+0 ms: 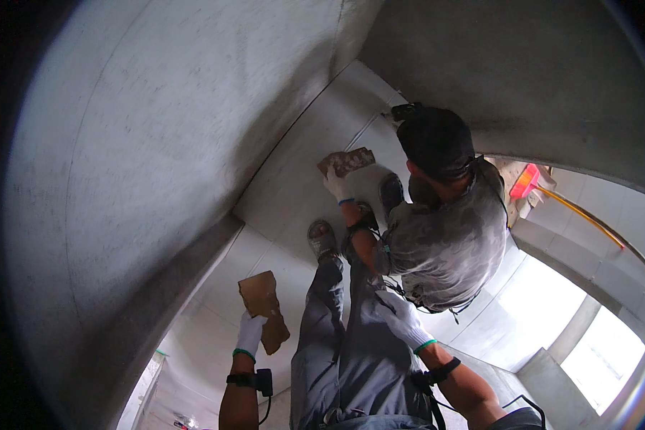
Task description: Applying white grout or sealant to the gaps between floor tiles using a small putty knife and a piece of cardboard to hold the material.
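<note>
My left hand [250, 334], in a white knit glove with a green cuff, is closed on the lower edge of a torn, flat brown piece of cardboard [264, 304]. My right hand [403, 320], gloved the same way, is by my right thigh, its fingers curled in. Something dark and small shows at those fingers, but I cannot make out what it is. In front of me a co-worker [444, 236] crouches low, wearing a dark cap and a patterned grey shirt. A second brown cardboard piece [351, 162] is in the co-worker's gloved hand [335, 185], close to the floor.
A grey wall [158, 129] rises along the left, with a ledge [172, 287] at its lower side. Large pale panels [287, 172] cover the floor. At the right are a red broom [527, 180] with a yellow handle and bright openings [602, 358].
</note>
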`<state>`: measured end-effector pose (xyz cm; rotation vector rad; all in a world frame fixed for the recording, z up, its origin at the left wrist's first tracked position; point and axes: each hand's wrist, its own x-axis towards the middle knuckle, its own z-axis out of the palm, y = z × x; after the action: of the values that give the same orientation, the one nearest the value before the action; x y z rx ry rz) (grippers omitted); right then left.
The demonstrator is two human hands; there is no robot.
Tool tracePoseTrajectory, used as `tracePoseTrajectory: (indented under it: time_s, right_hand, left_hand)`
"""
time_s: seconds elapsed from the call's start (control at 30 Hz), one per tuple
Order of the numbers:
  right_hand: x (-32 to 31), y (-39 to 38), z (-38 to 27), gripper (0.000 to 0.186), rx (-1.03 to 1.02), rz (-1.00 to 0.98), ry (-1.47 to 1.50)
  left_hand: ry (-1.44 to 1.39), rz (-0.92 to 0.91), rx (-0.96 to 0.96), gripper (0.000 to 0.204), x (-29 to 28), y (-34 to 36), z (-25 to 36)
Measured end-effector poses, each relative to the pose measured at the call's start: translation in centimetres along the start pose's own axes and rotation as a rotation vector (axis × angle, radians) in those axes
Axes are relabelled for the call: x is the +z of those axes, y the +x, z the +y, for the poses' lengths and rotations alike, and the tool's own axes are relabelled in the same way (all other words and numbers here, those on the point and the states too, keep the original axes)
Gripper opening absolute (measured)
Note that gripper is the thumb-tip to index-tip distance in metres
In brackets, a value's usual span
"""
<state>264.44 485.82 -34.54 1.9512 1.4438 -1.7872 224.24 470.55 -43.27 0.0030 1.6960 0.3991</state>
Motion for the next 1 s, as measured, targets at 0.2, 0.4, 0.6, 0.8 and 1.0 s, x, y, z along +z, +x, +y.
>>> tracePoseTrajectory:
  time_s: [0.2,0.4,0.6,0.8,1.0]
  right_hand:
    - [-0.1,0.3,0.9,0.048,-0.042,0.011,-0.021]
    - [-0.1,-0.4,1.2,0.049,-0.076,0.009,-0.04]
    - [-0.4,-0.4,0.5,0.048,-0.044,0.0,-0.02]
    - [0.0,-0.2,0.7,0.048,-0.052,0.009,-0.036]
    - [0.4,-0.1,0.9,0.048,-0.067,0.015,-0.051]
  left_hand:
    - [-0.003,0.022,-0.008,0.05,0.5,-0.4,-0.1]
    - [0.05,0.035,-0.023,0.048,1.2,-2.0,1.2]
    - [0.087,0.069,-0.026,0.045,2.0,-2.7,2.4]
    - [0.106,0.058,-0.065,0.053,1.3,-2.0,1.6]
    - [0.089,0.034,-0.047,0.054,1.3,-1.8,1.0]
